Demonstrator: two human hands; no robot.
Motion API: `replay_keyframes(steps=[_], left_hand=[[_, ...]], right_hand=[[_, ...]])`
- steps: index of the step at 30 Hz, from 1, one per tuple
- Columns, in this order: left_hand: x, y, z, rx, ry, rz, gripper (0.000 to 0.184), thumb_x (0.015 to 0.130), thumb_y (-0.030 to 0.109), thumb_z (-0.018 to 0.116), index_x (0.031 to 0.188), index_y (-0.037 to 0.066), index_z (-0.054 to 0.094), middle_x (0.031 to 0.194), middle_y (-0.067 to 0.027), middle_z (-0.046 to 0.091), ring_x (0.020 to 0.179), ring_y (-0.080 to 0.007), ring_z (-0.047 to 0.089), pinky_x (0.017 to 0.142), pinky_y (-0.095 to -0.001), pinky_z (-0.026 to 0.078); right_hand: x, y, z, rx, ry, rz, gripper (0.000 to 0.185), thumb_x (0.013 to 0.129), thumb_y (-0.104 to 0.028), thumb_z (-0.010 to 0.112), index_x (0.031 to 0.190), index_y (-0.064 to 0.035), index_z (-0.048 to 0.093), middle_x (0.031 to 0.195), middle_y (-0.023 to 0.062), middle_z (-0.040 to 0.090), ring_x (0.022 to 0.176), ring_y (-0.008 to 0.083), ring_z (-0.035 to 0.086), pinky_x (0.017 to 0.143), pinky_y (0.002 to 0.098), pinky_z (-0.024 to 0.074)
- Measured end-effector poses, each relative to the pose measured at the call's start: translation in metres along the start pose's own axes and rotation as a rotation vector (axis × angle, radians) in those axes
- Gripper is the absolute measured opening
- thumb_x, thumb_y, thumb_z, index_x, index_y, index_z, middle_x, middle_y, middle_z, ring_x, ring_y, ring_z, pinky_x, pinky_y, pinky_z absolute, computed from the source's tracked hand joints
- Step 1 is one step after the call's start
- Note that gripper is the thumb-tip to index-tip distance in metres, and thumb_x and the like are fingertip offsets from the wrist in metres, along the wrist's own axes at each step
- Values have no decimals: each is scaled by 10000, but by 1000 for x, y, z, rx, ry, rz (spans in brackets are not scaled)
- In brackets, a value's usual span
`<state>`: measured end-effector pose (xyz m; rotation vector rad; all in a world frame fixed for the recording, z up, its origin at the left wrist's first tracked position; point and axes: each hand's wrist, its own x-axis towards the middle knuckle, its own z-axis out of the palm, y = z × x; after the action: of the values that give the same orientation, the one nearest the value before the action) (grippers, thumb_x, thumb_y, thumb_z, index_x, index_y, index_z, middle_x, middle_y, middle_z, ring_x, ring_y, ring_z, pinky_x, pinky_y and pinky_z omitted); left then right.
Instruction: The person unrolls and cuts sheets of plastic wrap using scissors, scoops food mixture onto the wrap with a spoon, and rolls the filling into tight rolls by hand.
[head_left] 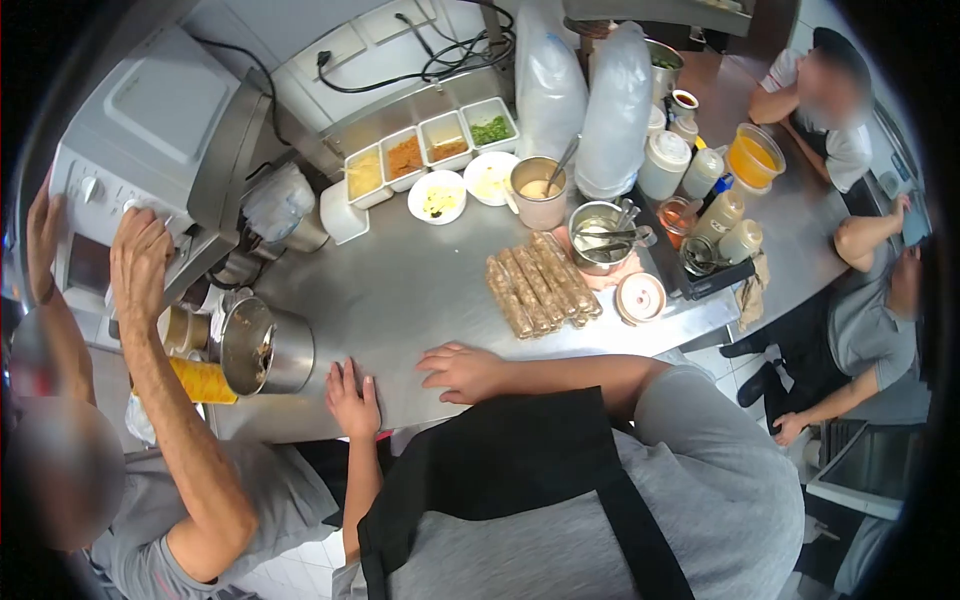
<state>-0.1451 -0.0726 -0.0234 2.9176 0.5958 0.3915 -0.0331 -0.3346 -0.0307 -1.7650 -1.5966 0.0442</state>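
Observation:
My left hand (353, 400) rests on the front edge of the steel counter (370, 290), fingers stretched out, holding nothing. My right hand (462, 373) lies flat on the same counter, its fingers apart and no object in it. To the left of my left hand stands a deep steel pot (290, 345) with some food residue inside. Beyond my right hand, several long, clear-wrapped rolls of brown food (540, 285) lie side by side, not touched by either hand.
A co-worker's hand (140, 250) grips a knob on the white microwave (90, 220) at left. Topping containers (403, 158) and white bowls (437, 197) line the back. Squeeze bottles (665, 165) fill the right, near a steel pot with utensils (597, 240). Other people (850, 330) are at right.

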Motion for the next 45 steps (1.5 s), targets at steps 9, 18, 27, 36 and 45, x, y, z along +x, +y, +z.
replay_keyframes(steps=[9,18,27,36,45], left_hand=[[-1,7,-6,-30,-3,-20,570,887,349,591,1415,182,457,1520,-144,332,1406,-353,288,1131,-517,203],[-3,5,-7,-67,37,-46,605,875,404,603,1398,136,459,1499,-163,353,1396,-367,295,1121,-532,223],[-5,10,-9,-53,61,-44,580,874,391,611,1380,140,482,1491,-150,368,1389,-362,311,1116,-514,234],[-3,10,-7,-36,17,-79,609,877,418,602,1398,135,460,1509,-152,340,1405,-358,283,1124,-530,224],[-106,26,-364,600,1198,144,560,887,336,592,1349,44,474,1330,-190,531,1238,-324,500,1014,-456,401]], right_hand=[[2,-8,-7,3,-63,88,367,795,-247,695,1129,-107,640,1337,132,508,1317,309,413,1067,452,334],[6,-8,-12,4,-60,68,366,788,-234,705,1121,-96,646,1333,115,518,1305,309,428,1058,443,355],[7,-7,-11,4,-48,52,351,786,-241,711,1102,-96,656,1315,114,534,1290,315,446,1040,438,365],[11,-7,-12,-5,-53,50,353,778,-240,715,1100,-105,657,1303,114,543,1287,320,449,1033,452,367],[3,-1,-6,27,-45,90,348,746,-189,723,1072,-86,654,1285,125,545,1263,335,467,1021,456,372]])
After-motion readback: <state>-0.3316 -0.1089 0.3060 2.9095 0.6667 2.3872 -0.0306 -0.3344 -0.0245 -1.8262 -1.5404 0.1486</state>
